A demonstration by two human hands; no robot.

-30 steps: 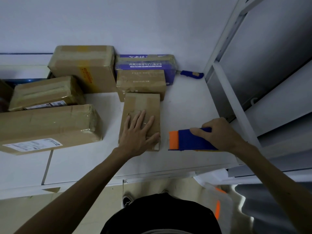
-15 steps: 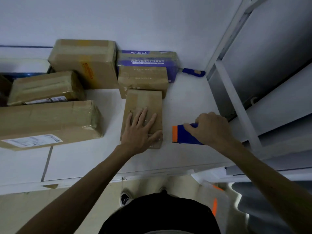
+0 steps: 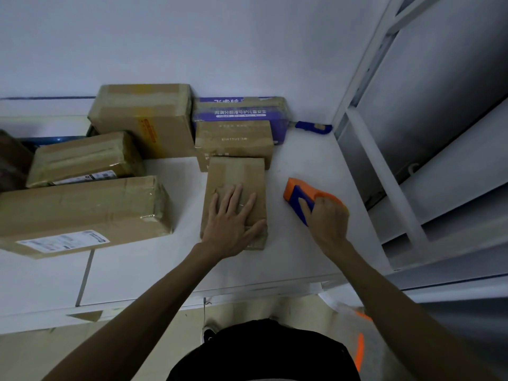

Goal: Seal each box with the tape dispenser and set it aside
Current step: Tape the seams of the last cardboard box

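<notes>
Moved: tape dispenser (image 3: pixel 302 196) has turned, orange nose now tilted up.
Right hand (image 3: pixel 327 218): fingers curled round dispenser.
Left hand (image 3: pixel 233 215): flat, fingers spread, pressing small box (image 3: pixel 236 174) just left of dispenser.

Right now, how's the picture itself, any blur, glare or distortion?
Head view: dim, bluish light; wide-angle curves the table edge; tape glints on the long box; the dispenser in the right hand looks slightly soft; the left hand on the small box is sharp.

Parcel packing room: taped cardboard boxes (image 3: pixel 82 213) with shipping labels (image 3: pixel 63 241) are crowding a white tabletop (image 3: pixel 305 160), metal shelving (image 3: pixel 384 171) standing alongside.
</notes>
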